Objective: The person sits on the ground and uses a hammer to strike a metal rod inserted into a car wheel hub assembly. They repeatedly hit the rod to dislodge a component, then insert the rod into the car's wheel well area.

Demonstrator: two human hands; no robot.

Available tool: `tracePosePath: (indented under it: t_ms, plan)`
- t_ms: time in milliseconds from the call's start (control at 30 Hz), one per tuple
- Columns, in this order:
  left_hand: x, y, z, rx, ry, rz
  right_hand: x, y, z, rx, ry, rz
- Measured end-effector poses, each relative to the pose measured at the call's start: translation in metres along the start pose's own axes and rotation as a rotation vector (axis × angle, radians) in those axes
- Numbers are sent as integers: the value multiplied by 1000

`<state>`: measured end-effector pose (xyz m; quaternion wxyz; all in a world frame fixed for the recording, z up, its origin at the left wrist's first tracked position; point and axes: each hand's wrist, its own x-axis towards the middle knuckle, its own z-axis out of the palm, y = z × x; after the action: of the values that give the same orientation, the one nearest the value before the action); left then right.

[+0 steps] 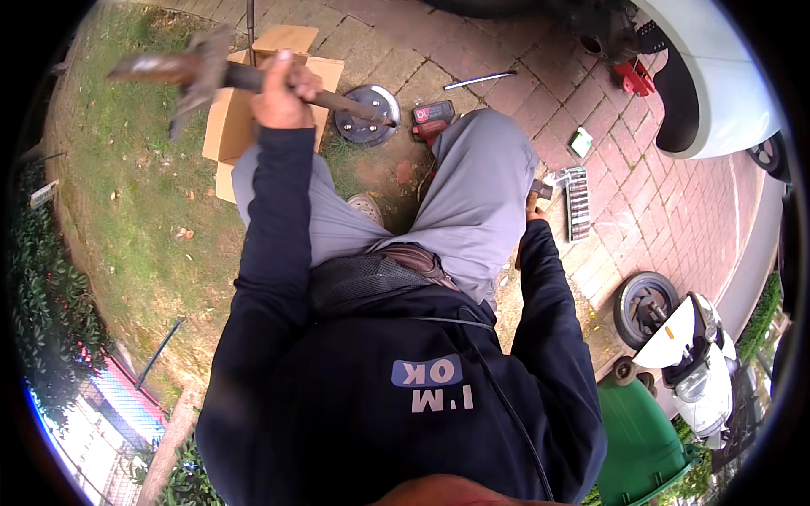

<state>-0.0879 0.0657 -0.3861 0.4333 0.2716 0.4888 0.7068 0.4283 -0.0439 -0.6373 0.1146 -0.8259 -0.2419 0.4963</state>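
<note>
My left hand [284,91] is closed around a rusty shock absorber [240,78], which is raised and blurred at its bracketed left end. Its rod slants down to the right, and the tip overlaps a round metal plate with studs [368,128] on the ground; whether they touch I cannot tell. Beyond my right knee, my right hand [534,205] is partly hidden. Its fingers are closed on a tool with a blunt grey metal end [542,189]. Beside it lies a tray of sockets [578,204].
An open cardboard box [228,126] stands behind my left hand. A red-and-black battery tool [432,118] sits near my knee, with a metal bar [481,80] farther off. At right are a white car body [726,84], a scooter wheel [645,310] and a green bin [637,438].
</note>
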Motion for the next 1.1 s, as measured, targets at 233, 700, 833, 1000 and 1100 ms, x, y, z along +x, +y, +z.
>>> tracePosePath:
  t_ms: [233, 700, 833, 1000, 1100]
  plan:
    - [-1, 152, -1, -700, -246, 32, 27, -44, 2, -107, 291, -713]
    - [0, 155, 18, -1186, -217, 30, -342, -334, -51, 927, -445, -1574]
    - [8, 132, 33, -1324, -227, -59, -362, -337, -53, 1177, -313, -1571]
    - [8, 109, 51, -1355, -144, -131, -357, -339, -62, 921, 50, -1768]
    - [4, 99, 45, -1369, -185, -142, -352, -334, -62, 746, 170, -1789]
